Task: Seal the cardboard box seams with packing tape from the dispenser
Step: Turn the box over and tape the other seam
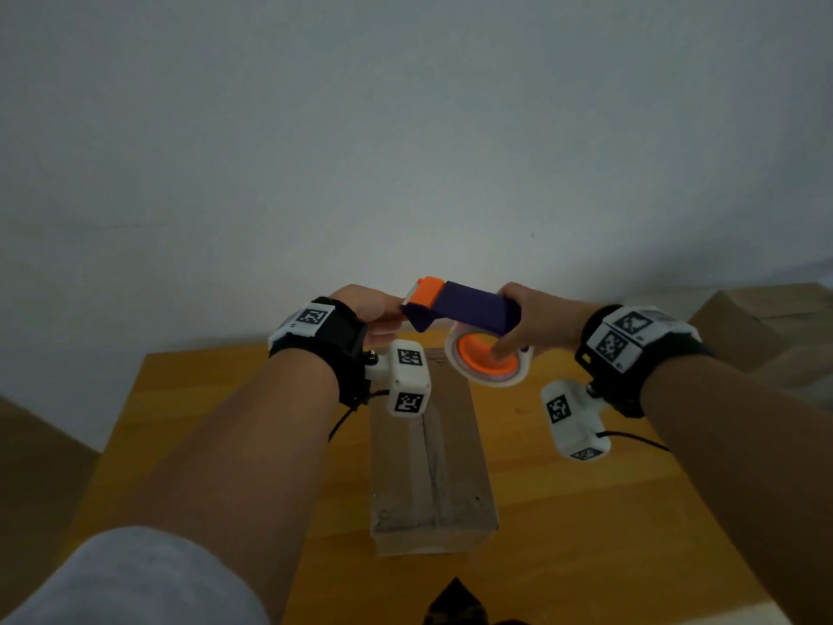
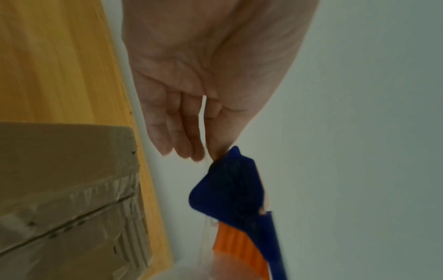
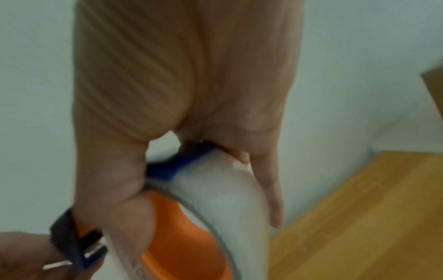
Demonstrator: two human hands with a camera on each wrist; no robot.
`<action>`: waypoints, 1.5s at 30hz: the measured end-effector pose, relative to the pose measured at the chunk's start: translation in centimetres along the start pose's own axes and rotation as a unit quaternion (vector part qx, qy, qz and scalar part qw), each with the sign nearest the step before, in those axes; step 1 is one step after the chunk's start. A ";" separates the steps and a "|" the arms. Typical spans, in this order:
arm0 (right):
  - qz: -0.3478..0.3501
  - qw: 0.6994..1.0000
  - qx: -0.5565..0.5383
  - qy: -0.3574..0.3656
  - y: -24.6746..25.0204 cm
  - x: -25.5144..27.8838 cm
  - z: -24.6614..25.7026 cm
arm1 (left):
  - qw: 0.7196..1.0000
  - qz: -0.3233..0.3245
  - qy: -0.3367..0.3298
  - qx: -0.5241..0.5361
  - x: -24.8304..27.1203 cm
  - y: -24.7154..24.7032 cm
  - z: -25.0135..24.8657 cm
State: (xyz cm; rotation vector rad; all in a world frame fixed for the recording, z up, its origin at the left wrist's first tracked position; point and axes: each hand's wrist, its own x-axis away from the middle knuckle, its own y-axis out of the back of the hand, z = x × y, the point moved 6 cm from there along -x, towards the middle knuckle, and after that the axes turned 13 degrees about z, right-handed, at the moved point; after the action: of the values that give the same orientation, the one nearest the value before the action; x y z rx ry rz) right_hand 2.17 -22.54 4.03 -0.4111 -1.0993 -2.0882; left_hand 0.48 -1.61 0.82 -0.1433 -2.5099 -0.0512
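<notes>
A long narrow cardboard box (image 1: 432, 466) lies on the wooden table (image 1: 586, 512), its top seam covered by wrinkled tape (image 2: 72, 204). Both hands are raised over the box's far end with the purple and orange tape dispenser (image 1: 469, 309) between them. My right hand (image 1: 518, 327) grips the dispenser's body, thumb (image 3: 134, 217) pressed into the orange hub of the clear tape roll (image 1: 487, 358). My left hand (image 1: 374, 309) is at the dispenser's front tip (image 2: 230, 189). Its thumb and forefinger pinch together there, where the clear tape end comes out, while the other fingers stay straight.
A second cardboard box (image 1: 766, 318) stands beyond the table's right side, and more cardboard (image 1: 27, 466) sits low at the left. A plain wall rises just behind the table's far edge. Bare tabletop lies on both sides of the box.
</notes>
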 end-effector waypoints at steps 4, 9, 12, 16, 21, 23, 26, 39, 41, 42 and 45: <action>-0.066 0.991 0.116 0.027 1.1 -0.1 1.3 | 0.999 -0.037 -0.002 0.024 -0.6 0.9 0.6; -0.090 0.975 0.199 0.033 1.6 0.1 1.5 | 0.998 -0.059 -0.013 0.035 -0.7 1.4 1.1; -0.084 0.967 0.240 0.015 1.9 0.6 0.3 | 0.996 -0.088 -0.004 0.027 -0.3 3.4 2.0; -0.076 0.959 0.270 -0.027 2.3 1.0 -1.8 | 0.993 -0.111 0.017 0.026 0.3 5.4 4.2; -0.062 0.958 0.278 -0.038 1.8 0.3 -3.3 | 0.992 -0.113 0.042 0.034 0.3 4.6 5.7; -0.060 0.955 0.284 -0.052 2.0 0.6 -4.2 | 0.991 -0.120 0.051 0.033 0.4 5.0 6.0; -0.065 0.953 0.290 -0.063 2.6 1.0 -5.2 | 0.991 -0.114 0.053 0.038 0.5 5.3 6.1; -0.074 0.963 0.258 -0.021 2.4 -1.2 -5.7 | 0.994 -0.067 0.085 0.005 -0.3 3.9 6.5; -0.074 0.962 0.264 -0.024 2.6 -1.3 -5.7 | 0.995 -0.055 0.088 -0.001 -0.5 3.6 6.6; -0.074 0.961 0.264 -0.026 2.7 -1.4 -5.8 | 0.995 -0.049 0.088 -0.004 -0.6 3.5 6.7; -0.075 0.961 0.265 -0.031 3.0 -1.6 -6.0 | 0.995 -0.043 0.084 0.011 -1.0 3.4 6.8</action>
State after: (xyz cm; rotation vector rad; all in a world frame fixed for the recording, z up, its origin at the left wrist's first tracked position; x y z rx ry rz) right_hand 5.76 -27.76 1.31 -0.1318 -1.7063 -1.8125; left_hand -2.32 2.20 -5.26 -0.0213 -2.3465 -0.0677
